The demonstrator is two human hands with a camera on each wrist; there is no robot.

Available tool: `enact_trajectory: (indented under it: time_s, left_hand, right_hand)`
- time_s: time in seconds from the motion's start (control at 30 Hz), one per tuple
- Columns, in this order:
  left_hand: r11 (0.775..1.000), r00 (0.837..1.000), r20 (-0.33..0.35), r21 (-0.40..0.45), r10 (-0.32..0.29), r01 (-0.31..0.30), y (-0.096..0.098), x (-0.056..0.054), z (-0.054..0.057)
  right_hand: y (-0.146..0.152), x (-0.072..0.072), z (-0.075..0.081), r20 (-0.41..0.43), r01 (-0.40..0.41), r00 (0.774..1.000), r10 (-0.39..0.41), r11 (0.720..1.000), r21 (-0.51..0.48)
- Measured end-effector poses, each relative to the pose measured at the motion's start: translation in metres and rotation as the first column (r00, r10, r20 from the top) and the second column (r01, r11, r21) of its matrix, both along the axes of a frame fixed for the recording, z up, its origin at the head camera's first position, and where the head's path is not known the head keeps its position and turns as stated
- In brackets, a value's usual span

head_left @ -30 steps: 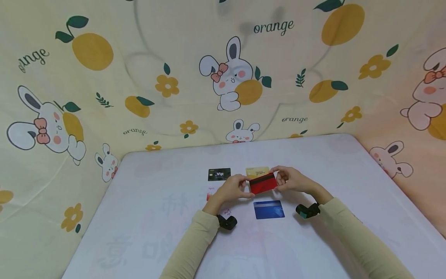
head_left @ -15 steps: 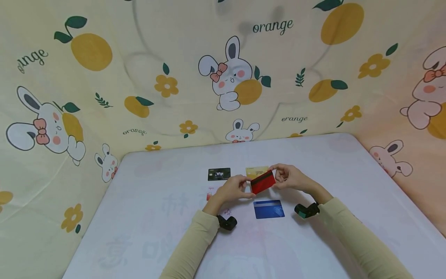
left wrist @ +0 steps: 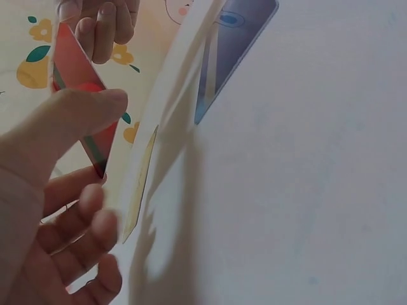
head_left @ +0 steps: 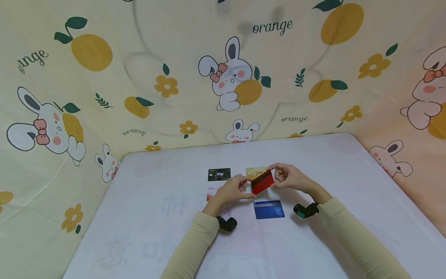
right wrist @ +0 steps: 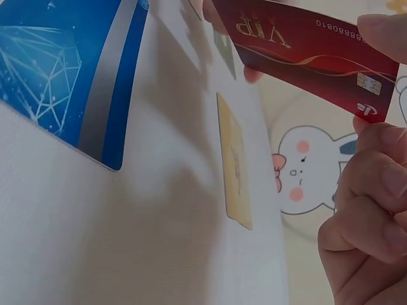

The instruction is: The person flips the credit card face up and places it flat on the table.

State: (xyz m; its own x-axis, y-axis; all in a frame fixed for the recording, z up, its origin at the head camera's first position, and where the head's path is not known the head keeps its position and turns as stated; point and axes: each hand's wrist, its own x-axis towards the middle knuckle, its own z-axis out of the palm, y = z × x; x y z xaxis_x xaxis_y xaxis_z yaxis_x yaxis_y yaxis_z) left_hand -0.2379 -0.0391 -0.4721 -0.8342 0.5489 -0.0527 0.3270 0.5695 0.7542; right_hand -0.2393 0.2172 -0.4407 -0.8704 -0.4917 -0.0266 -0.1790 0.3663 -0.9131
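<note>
A red card (head_left: 263, 183) with a dark stripe is held tilted above the table between both hands. My left hand (head_left: 232, 189) pinches its left end between thumb and fingers. At the upper right, my right hand (head_left: 292, 178) pinches the other end. The right wrist view shows the card's other face (right wrist: 305, 54), with mirrored-looking VIP lettering and a chip. Directly behind it lies a gold card (head_left: 253, 171), partly covered. A blue card (head_left: 269, 209) with a silvery stripe lies nearer the person.
A black Vip card (head_left: 218, 174) lies at the back left. In front of it, a pale card with a red corner (head_left: 210, 192) is partly hidden by the left hand. Pink print (head_left: 227, 212) shows beside the left wrist. A patterned cloth (head_left: 195, 112) hangs behind the white table (head_left: 139, 217).
The red card has tilted further, its right end rising and turning. My right hand has shifted slightly left and up with it. My left hand has stayed almost still.
</note>
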Motion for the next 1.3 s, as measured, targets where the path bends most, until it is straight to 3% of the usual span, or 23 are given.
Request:
enact_trajectory:
  time_s: [0.37, 0.67, 1.1, 1.3]
  left_hand:
    - [1.0, 0.999, -0.052, -0.018, 0.003, -0.004, 0.0, 0.001, 0.004]
    - [0.999, 0.993, -0.121, 0.033, 0.002, 0.002, 0.006, 0.004, 0.007]
    - [0.994, 0.971, -0.239, 0.1, -0.018, 0.043, 0.02, 0.009, 0.016]
    - [0.99, 0.968, -0.249, 0.135, -0.002, 0.036, 0.024, 0.011, 0.015]
  right_hand:
    - [-0.001, -0.001, 0.003, -0.005, -0.004, 1.0, 0.004, 1.0, 0.026]
    - [-0.004, 0.002, 0.004, -0.038, -0.028, 0.999, 0.028, 0.999, 0.018]
    - [-0.011, 0.002, -0.001, -0.073, -0.058, 0.995, 0.061, 0.998, 0.033]
    - [-0.013, 0.004, 0.0, -0.084, -0.066, 0.994, 0.069, 0.997, 0.035]
